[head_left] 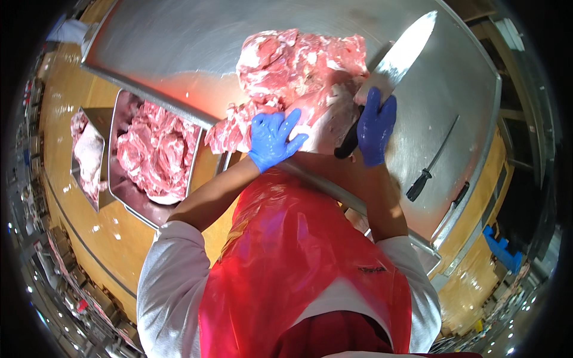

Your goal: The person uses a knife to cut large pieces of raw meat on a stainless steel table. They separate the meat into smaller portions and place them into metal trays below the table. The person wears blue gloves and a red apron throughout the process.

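A large slab of raw pink meat lies on the steel table in front of me. My left hand, in a blue glove, rests on its near left part with the fingers spread. My right hand, also gloved in blue, holds a big butcher knife at the meat's right side. Its broad blade points away and to the right, and the black handle's end shows below my palm. The blade is apart from most of the slab; whether its heel touches the meat, I cannot tell.
A sharpening steel with a black handle lies on the table's right side, near another black handle at the edge. At left, a metal tub holds meat pieces, beside a smaller metal container with more meat.
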### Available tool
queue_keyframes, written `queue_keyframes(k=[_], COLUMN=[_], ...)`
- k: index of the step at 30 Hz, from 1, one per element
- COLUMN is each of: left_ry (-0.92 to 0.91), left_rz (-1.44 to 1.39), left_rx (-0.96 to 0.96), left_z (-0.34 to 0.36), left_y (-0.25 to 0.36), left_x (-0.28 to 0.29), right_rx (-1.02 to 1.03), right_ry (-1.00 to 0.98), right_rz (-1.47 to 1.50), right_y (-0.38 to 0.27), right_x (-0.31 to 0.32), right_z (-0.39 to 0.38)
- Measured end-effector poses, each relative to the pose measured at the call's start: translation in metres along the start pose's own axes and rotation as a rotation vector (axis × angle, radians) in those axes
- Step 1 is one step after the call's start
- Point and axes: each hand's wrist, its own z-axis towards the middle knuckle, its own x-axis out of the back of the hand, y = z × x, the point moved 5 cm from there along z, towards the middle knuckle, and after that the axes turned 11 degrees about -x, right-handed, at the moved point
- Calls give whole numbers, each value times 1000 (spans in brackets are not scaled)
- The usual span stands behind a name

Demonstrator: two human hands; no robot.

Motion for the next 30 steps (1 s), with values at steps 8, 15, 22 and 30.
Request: queue_keyframes(k=[8, 15, 22, 30], left_ry=[101, 314, 451, 416], left_rz=[-184, -147, -174, -614], left_rx=[298, 386, 385, 599], left_z=[-18, -53, -34, 7], left_y=[-14, -22, -40, -88], left_x=[63, -2, -29, -23], right_rx=[754, 971, 700, 71], right_ry=[-189, -383, -333, -358], right_rz=[-413, -587, -492, 595], right_y=[-20, -15, -28, -41], right_x=[-83, -115, -128, -68], right_z=[4, 13, 53, 80])
